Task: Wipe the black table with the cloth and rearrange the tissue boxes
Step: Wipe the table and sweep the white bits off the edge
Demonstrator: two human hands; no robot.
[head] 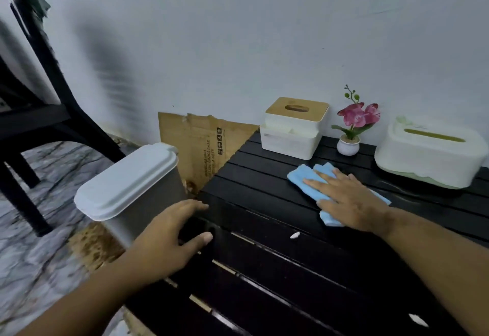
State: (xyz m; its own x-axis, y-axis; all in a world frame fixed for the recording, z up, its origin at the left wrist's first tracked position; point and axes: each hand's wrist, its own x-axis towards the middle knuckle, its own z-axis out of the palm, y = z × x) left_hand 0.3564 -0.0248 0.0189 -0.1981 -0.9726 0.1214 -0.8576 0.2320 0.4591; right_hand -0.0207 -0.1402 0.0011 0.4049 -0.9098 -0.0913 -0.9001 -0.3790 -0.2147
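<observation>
Wiping in progress: right hand (349, 200) flat, fingers straight, pressing the blue cloth (312, 179) onto the black table (277, 256), roughly mid-top. Left hand (169, 237) curls loosely over the table's left edge, thumb underneath, seemingly bracing; whether it truly clamps the edge I cannot tell.

Cloth looks soft, thin and limp, so it likely bunches if pushed from one corner; a palm-flat press suits it. The slatted top has gaps that could snag a fold.

Wooden-lid tissue box (293, 129) sits at 12 o'clock from the cloth, at the wall edge. Rounded white tissue box (428, 155) at 2 o'clock. Both probably light, rigid plastic; best taken by the side walls, as the lids may lift off. Small potted orchid (349, 137) stands between them, top-heavy, likely to tip.

Open room lies toward 6 and 7 o'clock. White-lidded bin (132, 190) stands just beside the left edge at 9 o'clock.
</observation>
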